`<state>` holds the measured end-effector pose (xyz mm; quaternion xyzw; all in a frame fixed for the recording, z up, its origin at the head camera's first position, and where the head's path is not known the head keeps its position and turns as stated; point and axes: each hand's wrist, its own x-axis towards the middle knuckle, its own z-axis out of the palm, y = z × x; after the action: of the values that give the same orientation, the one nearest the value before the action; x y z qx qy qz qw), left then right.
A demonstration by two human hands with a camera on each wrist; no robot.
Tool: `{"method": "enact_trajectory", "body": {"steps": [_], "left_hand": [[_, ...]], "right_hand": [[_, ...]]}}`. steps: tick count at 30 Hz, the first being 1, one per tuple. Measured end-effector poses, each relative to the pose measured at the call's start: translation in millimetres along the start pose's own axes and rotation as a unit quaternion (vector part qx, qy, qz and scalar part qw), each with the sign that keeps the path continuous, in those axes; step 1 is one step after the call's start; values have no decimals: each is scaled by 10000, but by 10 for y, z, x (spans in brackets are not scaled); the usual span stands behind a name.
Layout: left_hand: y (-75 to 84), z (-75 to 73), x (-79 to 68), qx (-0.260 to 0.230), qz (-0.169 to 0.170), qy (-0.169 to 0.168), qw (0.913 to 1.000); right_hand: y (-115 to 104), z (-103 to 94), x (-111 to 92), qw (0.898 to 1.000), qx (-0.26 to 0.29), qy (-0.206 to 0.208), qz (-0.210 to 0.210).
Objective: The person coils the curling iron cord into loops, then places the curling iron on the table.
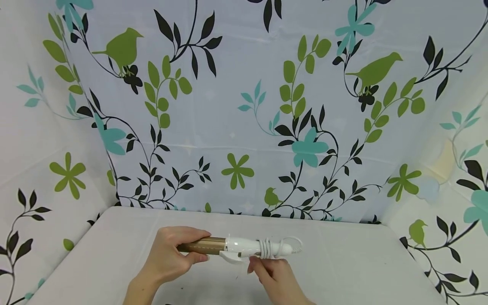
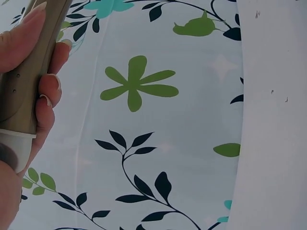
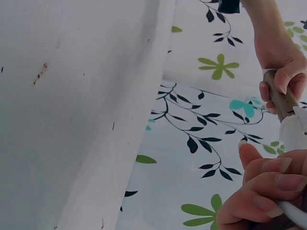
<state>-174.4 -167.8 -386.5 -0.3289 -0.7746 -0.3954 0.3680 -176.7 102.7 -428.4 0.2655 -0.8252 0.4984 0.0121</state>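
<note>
A curling iron with a gold-brown barrel and a white handle lies level just above the table, barrel to the left. My left hand grips the barrel, thumb on the near side and fingers on the far side. White cord is wound in several loops round the handle's right part. Below those loops, my right hand pinches a piece of the cord. The right wrist view shows the cord between curled fingers. In the left wrist view, the barrel ends in a pale cap.
A white table spreads under both hands, with a few small dark marks on it. Behind and at both sides hangs a patterned cloth with leaves, birds and flowers. The table's back edge meets the cloth.
</note>
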Motion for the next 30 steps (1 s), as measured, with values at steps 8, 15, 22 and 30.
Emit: {"method": "enact_trajectory", "body": {"steps": [8,15,22,30], "left_hand": [[-35,-78,-1,305,-302,5,9991],[-45,-141,-8,581,-654,-17,9962],[-30,-140,7,454,-698,0,9965],[-33,-129,1,392,-672,-6,9970]], "right_hand": [[-60,5,-50,9907,-1174,208,-653],[-147,-13,-116,9859,-1423,33,-876],[-204,0,-150,9810,-1442,364,-1244],[-260,-112,-199,9726,-1853,-292,-1375]]}}
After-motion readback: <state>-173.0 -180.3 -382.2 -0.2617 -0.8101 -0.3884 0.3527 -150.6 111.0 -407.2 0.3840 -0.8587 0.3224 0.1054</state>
